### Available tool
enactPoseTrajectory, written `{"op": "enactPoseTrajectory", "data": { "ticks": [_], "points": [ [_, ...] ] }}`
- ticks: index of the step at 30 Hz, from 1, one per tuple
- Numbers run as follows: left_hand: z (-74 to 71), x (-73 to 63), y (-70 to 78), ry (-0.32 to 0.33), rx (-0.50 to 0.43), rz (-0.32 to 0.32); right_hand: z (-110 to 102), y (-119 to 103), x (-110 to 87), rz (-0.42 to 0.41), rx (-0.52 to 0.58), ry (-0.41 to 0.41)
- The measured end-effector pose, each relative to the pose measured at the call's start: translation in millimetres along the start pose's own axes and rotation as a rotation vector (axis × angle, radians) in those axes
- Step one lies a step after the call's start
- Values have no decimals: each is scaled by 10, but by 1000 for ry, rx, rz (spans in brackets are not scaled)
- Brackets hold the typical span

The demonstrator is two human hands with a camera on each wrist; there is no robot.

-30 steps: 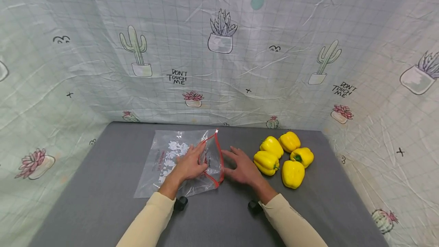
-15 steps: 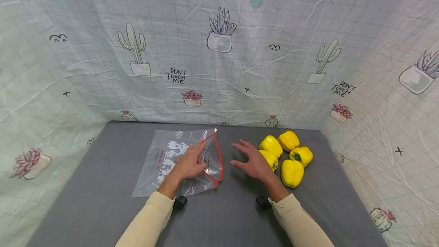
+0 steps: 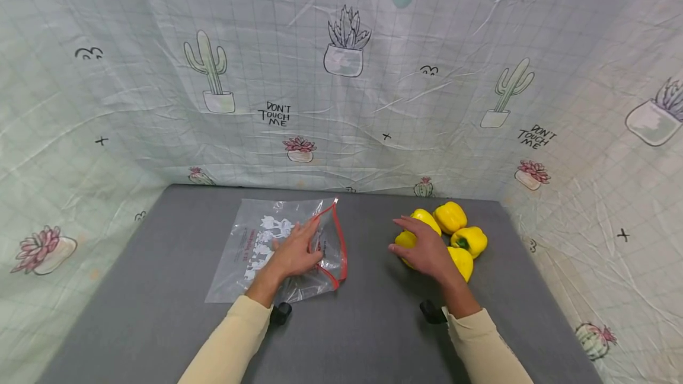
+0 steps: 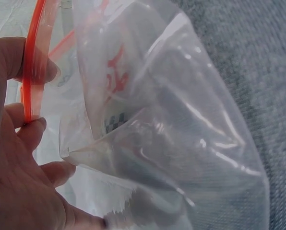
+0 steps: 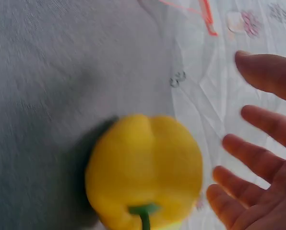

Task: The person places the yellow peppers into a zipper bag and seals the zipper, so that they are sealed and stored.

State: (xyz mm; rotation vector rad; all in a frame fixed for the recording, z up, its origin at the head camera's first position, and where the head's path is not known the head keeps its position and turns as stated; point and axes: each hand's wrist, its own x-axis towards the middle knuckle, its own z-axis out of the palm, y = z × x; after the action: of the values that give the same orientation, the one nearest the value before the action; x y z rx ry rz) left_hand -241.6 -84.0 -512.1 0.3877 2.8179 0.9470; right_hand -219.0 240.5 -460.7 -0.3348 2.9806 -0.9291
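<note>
A clear zip bag [image 3: 245, 253] with a red zip edge and white print lies flat on the grey table, its mouth parted towards the right. My left hand [image 3: 290, 256] is on the bag near the mouth. In the left wrist view, the thumb and fingers [image 4: 32, 134] hold the red-edged rim. My right hand [image 3: 427, 250] hovers at the yellow bell peppers, fingers spread and nothing held. Beneath it, one bell pepper [image 3: 405, 242] is partly hidden. The right wrist view has a yellow bell pepper [image 5: 145, 167] with a green stem beside the spread fingers, apart from them.
More bell peppers sit close together at the table's right: one at the back [image 3: 450, 218], one with its stem showing [image 3: 472, 242], one at the front [image 3: 463, 262]. The grey table [image 3: 341, 336] is backed by a cactus-print sheet [image 3: 373, 105].
My right hand has left the bag's mouth and travelled right to the bell peppers, fingers spread. The left hand has stayed on the bag, and the bag keeps its place.
</note>
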Motion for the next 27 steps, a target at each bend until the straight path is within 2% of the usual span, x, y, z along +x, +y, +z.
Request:
{"op": "enactPoseTrajectory", "data": {
  "ticks": [7, 18, 27],
  "points": [
    [13, 2, 0, -6, 1, -6, -149, 64, -91, 59, -61, -21],
    [-6, 18, 9, -46, 8, -9, -223, 140, -111, 103, -89, -76],
    [3, 30, 17, -48, 12, -23, -262, 197, -116, 126, -107, -135]
  ]
}}
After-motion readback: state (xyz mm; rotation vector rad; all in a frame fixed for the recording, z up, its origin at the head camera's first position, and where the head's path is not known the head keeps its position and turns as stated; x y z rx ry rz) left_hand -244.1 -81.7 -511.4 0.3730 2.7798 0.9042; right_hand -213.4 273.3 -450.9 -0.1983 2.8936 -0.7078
